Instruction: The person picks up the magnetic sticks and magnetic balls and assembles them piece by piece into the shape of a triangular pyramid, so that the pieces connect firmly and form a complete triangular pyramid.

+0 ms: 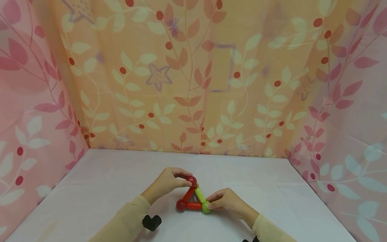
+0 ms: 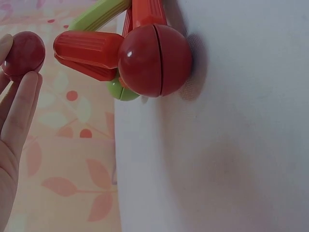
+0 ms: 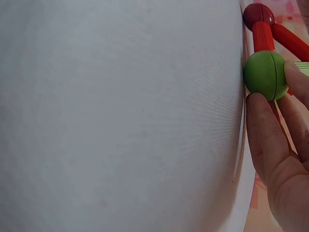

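Note:
On the white table stands a frame of toy balls joined by ridged rods. My left hand [image 1: 167, 183] pinches the red ball at its peak [image 1: 191, 181] between thumb and fingers. With thumb and fingertips, my right hand [image 1: 227, 201] grips the green ball [image 3: 266, 75] at the frame's front right corner. Another red ball [image 2: 154, 60] rests on the table at the front left. A red rod [image 1: 194, 206] runs between these two front balls. A second red rod [image 1: 188, 195] slants up toward the peak, and a yellow-green rod [image 1: 200, 195] slopes down toward the green ball.
The white tabletop [image 1: 121, 174] is hemmed by patterned cloth: an orange back curtain [image 1: 193, 84] and pink side curtains [image 1: 27, 101]. A black wrist mount [image 1: 152, 223] hangs under the left forearm, close over the table. Another dark mount [image 1: 251, 240] shows at the bottom edge.

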A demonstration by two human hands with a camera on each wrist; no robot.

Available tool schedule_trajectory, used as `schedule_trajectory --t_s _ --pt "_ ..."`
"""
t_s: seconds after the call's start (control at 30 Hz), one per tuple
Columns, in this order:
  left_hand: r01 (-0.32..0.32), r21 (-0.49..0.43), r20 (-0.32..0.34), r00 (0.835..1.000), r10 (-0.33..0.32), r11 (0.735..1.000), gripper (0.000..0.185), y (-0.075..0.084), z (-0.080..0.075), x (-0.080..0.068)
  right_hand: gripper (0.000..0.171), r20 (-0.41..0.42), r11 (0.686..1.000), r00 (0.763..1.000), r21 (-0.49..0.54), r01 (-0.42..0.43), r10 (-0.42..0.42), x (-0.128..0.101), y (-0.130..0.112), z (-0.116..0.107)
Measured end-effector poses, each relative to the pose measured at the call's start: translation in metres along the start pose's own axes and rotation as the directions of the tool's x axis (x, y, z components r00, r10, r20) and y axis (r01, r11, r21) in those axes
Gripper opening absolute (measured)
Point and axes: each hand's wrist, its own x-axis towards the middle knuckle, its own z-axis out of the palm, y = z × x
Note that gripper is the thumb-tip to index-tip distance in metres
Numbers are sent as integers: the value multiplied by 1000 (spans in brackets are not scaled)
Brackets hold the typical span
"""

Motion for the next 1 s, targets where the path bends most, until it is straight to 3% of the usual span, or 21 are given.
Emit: schedule_trajectory --t_s 1.0 --pt "-7 27 31 999 6 1000 30 0 10 4 32 10 1000 1000 7 14 -14 1 1 0"
